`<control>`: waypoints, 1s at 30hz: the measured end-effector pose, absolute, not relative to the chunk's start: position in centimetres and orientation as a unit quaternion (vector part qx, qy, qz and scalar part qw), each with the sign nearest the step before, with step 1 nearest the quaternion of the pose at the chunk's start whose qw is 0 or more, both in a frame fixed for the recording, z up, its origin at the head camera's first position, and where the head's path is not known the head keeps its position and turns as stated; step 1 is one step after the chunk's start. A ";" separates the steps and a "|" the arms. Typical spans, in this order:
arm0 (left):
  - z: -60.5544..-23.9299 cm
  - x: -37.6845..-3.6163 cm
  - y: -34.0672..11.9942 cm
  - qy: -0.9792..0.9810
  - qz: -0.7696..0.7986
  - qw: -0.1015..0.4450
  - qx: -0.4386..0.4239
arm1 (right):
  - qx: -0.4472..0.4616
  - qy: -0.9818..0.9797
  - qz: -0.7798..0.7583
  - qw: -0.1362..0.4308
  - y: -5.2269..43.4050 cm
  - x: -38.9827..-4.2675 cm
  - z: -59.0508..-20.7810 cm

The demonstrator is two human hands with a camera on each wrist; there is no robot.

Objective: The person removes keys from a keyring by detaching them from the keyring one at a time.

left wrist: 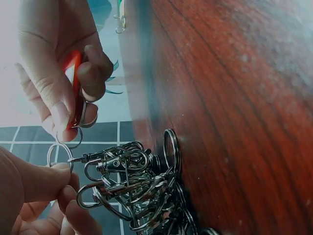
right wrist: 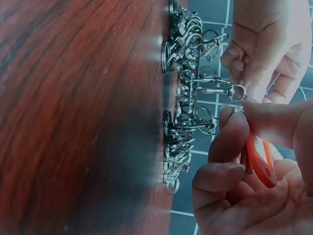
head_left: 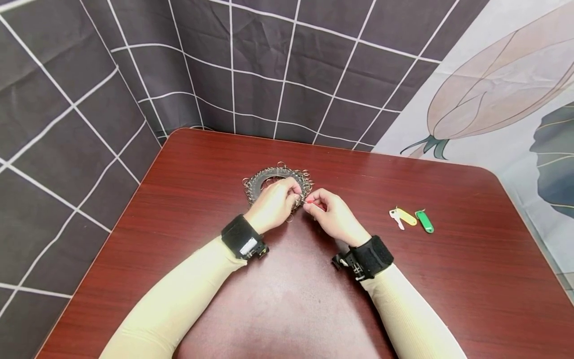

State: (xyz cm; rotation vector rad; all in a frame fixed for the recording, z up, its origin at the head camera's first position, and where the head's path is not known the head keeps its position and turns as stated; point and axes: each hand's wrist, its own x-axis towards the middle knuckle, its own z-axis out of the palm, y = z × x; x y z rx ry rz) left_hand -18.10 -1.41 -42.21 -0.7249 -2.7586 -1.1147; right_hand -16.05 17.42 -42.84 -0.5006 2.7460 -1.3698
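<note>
- The table [head_left: 448,299] is dark reddish-brown with a fine wood grain.
- The ring of clasps [head_left: 262,180] on it is silver-grey metal.
- The tag [right wrist: 261,161] pinched in the right hand [head_left: 332,214] is bright red-orange, with a silver ring [left wrist: 85,115] on it.
- Of the three tags lying apart, one is yellow [head_left: 407,216], one green [head_left: 424,221], and a white key [head_left: 396,218] lies beside them.
- The wrist straps [head_left: 239,235] are black.
- The sleeves [head_left: 179,304] are pale cream.
- The backdrop [head_left: 269,65] is dark grey with a white grid.
- The cloth [head_left: 502,75] on the right is pale, printed with a beige bud and teal leaves.
</note>
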 end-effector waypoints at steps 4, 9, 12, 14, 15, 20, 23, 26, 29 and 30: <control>-42.3 -18.1 -1.4 -0.899 -0.362 0.038 -0.246 | -0.159 0.887 -0.434 0.003 17.4 -16.1 -42.9; -42.3 -18.0 -1.5 -0.894 -0.359 0.033 -0.267 | -0.152 0.888 -0.433 -0.020 17.3 -16.1 -42.8; -42.4 -18.0 -1.4 -0.894 -0.358 0.022 -0.268 | -0.152 0.890 -0.429 -0.032 17.3 -16.0 -42.7; -42.5 -18.0 -1.3 -0.894 -0.358 0.016 -0.268 | -0.151 0.891 -0.427 -0.037 17.3 -16.0 -42.7; -42.5 -18.0 -1.3 -0.894 -0.358 0.012 -0.267 | -0.151 0.891 -0.426 -0.039 17.3 -16.0 -42.7; -42.5 -18.1 -1.2 -0.895 -0.358 0.006 -0.267 | -0.147 0.889 -0.433 -0.039 17.2 -16.0 -42.7; -42.5 -18.0 -1.2 -0.896 -0.354 0.002 -0.267 | -0.147 0.886 -0.438 -0.043 17.2 -16.0 -42.7; -42.5 -18.0 -1.2 -0.897 -0.351 -0.001 -0.269 | -0.146 0.884 -0.442 -0.048 17.2 -16.1 -42.7; -42.6 -18.0 -1.2 -0.896 -0.351 0.001 -0.270 | -0.146 0.883 -0.444 -0.052 17.3 -16.1 -42.8; -42.6 -18.0 -1.2 -0.896 -0.352 0.002 -0.269 | -0.147 0.882 -0.444 -0.053 17.3 -16.1 -42.8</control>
